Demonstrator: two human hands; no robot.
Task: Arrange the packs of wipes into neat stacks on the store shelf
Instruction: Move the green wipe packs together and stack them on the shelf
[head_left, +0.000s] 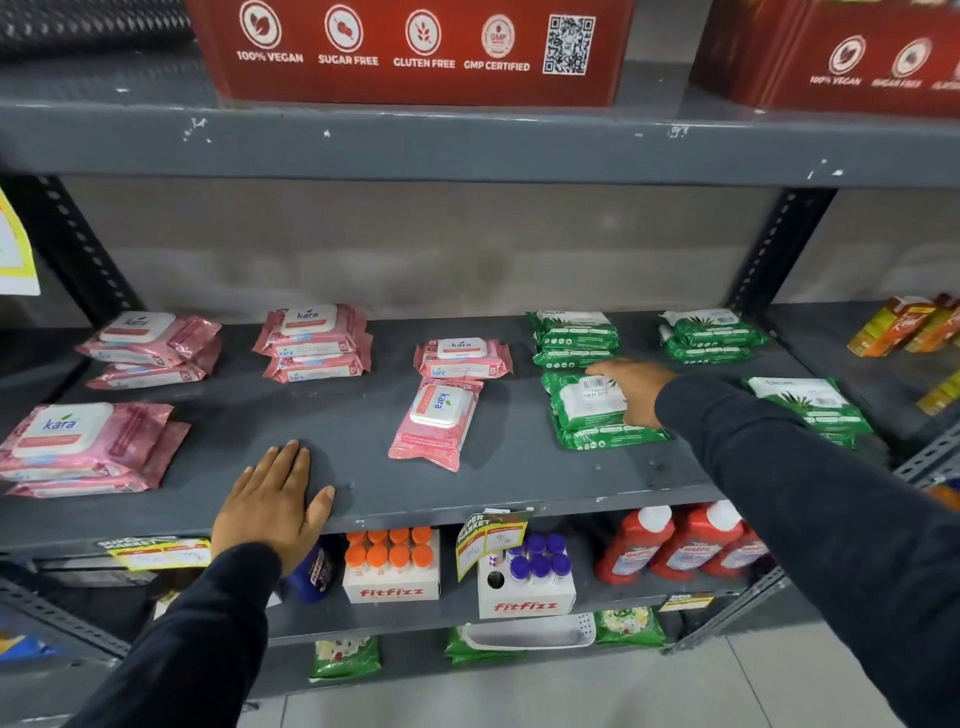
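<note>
On the grey shelf (519, 467) lie pink Kara wipe packs: a front-left stack (83, 447), a back-left stack (150, 348), a back-middle stack (314, 340), one pack (462, 358) behind a lone pack turned lengthwise (436, 423). Green wipe packs sit to the right: two back stacks (574, 338) (711, 335), a front stack (592, 415) and a far-right stack (810, 402). My right hand (636, 389) rests against the right side of the front green stack, fingers spread. My left hand (275, 504) lies flat on the shelf's front edge, holding nothing.
Red cardboard boxes (410, 47) stand on the shelf above. Below are fitfizz boxes (392, 566) of bottles, red bottles (680, 540) and price tags (488, 535). Orange cartons (904, 325) sit on the neighbouring shelf at right. Slotted uprights (774, 249) frame the bay.
</note>
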